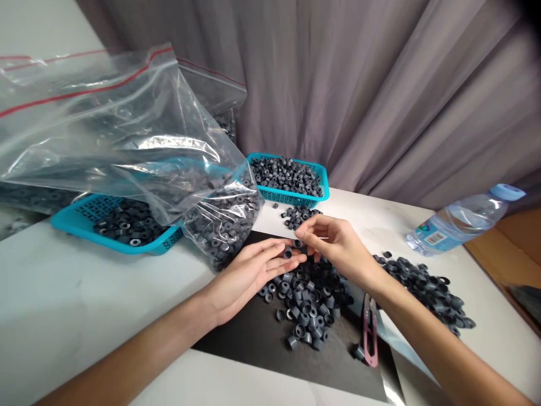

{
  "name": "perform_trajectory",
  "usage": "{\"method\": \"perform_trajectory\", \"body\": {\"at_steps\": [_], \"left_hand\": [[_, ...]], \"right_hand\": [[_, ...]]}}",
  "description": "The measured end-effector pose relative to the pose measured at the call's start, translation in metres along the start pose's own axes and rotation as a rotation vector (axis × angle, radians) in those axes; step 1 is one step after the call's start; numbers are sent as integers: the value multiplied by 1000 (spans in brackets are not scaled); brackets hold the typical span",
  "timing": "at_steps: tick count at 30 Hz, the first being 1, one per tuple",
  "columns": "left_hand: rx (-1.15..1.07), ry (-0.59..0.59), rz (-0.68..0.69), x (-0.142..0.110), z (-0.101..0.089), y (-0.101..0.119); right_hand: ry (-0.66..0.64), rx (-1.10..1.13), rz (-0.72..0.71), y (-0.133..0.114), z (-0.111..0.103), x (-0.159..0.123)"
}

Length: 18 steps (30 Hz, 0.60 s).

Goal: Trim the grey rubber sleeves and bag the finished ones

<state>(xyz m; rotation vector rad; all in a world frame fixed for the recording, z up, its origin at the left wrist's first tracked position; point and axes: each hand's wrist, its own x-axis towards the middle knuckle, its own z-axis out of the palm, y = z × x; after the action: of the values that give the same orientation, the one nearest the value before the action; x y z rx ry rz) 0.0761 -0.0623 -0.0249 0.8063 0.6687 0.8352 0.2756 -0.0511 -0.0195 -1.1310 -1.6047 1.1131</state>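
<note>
My left hand (253,265) is palm up over the pile, its fingers stretched forward and its thumb against a small dark grey plastic cap (288,252). My right hand (333,242) is closed in a pinch just beside those fingertips, at a second dark cap (298,244), partly hidden by the fingers. Below both hands, a heap of the same hollow grey caps (313,310) lies on a black mat (270,355). Pink-handled snips (370,332) rest right of the heap, under my right forearm, with a single cap (358,352) beside them.
A large clear zip bag (224,220) of caps leans over a blue basket (114,245) at left. Another blue basket (291,197), full of small dark pieces, stands at the back. A dark pile (426,287) and a water bottle (460,223) are at right, before a grey curtain (338,84).
</note>
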Motion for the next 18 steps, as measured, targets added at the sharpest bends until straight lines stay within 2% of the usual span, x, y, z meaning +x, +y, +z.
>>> {"method": "perform_trajectory", "body": {"at_steps": [3,6,8,10,13,15,18], "left_hand": [[-7,-9,-25,1,0,1],[22,67,-68,1,-1,4],[57,120,-69,2,-2,6],[133,131,-40,6,-3,8],[479,112,80,26,-3,13],[755,121,168,49,-5,18],[959,164,254,86,-12,27]], "right_hand": [[0,-174,-73,-4,1,-1],[34,-480,-173,-10,-15,0],[23,-695,-160,-10,-34,2],[-68,-820,-85,-6,-52,3],[-252,-817,-30,5,-66,4],[-326,-775,-43,9,-65,3],[-367,-719,-67,12,-55,5]]}}
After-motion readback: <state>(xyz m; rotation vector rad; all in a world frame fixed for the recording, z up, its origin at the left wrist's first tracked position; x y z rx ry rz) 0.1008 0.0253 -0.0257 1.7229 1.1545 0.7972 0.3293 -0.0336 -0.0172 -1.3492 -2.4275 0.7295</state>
